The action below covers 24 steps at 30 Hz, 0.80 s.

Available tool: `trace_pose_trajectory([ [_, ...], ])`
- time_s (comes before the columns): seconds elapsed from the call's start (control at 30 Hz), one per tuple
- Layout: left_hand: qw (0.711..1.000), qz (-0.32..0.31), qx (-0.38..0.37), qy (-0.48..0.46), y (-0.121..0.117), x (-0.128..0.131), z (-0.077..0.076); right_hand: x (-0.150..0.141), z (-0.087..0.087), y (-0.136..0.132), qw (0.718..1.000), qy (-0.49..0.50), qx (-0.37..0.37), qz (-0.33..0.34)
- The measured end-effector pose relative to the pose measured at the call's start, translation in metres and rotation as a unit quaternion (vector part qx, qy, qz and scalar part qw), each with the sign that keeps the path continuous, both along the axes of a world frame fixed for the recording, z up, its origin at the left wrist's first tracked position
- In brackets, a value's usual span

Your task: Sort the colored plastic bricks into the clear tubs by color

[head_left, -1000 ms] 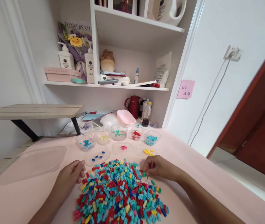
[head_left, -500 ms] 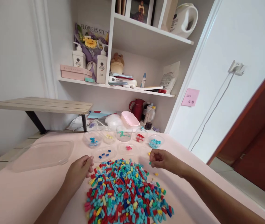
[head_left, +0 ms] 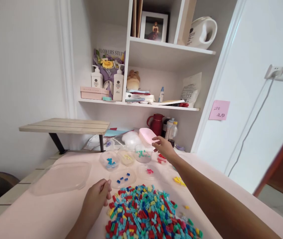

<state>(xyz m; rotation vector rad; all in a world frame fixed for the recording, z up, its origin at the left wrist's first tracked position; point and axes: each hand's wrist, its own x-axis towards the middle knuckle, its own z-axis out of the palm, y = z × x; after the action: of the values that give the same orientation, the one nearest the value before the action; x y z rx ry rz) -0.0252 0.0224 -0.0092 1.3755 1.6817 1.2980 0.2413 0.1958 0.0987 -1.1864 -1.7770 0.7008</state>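
A large heap of small toy building bricks (head_left: 146, 214), mostly turquoise and red, lies on the pink tabletop. At its left edge rests my left hand (head_left: 98, 196), fingers curled and pressed together; anything inside them is hidden. My right hand (head_left: 163, 146) is stretched over the far row of containers, its fingers apart, and I see nothing between them. Nearest it are the clear tub of green bricks (head_left: 143, 156) and the tub of red bricks (head_left: 161, 158), which the hand and wrist partly cover. The forearm hides part of the yellow bricks (head_left: 179, 181).
Clear tubs hold blue bricks (head_left: 110, 162) and pale yellow bricks (head_left: 126, 157). Shallow lids carry dark blue bricks (head_left: 123, 179) and pink bricks (head_left: 149, 171). A large clear lid (head_left: 61, 177) lies left. Behind stand a pink basin (head_left: 146, 136), red jug (head_left: 156, 123) and bottles.
My right hand has moved from the heap, with a small green brick at its fingertips, forward to the far tubs, and its fingers have spread. My left hand stays by the heap. The view has shifted.
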Motion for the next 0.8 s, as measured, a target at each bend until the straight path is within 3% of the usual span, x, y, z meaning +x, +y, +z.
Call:
trace_pose_trajectory([
  [0.13,1.000,-0.009,-0.005,0.004,0.001,-0.002,0.001,0.017,-0.009,-0.030,0.999,0.003,-0.036,0.028],
  [0.33,0.999,-0.024,-0.032,0.027,0.003,-0.005,0.007,0.083,-0.022,-0.108,0.978,-0.059,-0.143,0.141],
  [0.57,0.996,-0.030,-0.054,0.059,0.008,-0.009,0.001,0.139,-0.051,-0.156,0.973,-0.145,-0.152,0.096],
  [0.7,0.996,-0.023,-0.046,0.073,0.010,-0.011,-0.001,0.145,-0.065,-0.168,0.966,-0.169,-0.160,0.116],
  [0.8,0.995,-0.029,-0.051,0.076,0.010,-0.010,0.003,0.139,-0.072,-0.178,0.967,-0.203,-0.138,0.063],
])
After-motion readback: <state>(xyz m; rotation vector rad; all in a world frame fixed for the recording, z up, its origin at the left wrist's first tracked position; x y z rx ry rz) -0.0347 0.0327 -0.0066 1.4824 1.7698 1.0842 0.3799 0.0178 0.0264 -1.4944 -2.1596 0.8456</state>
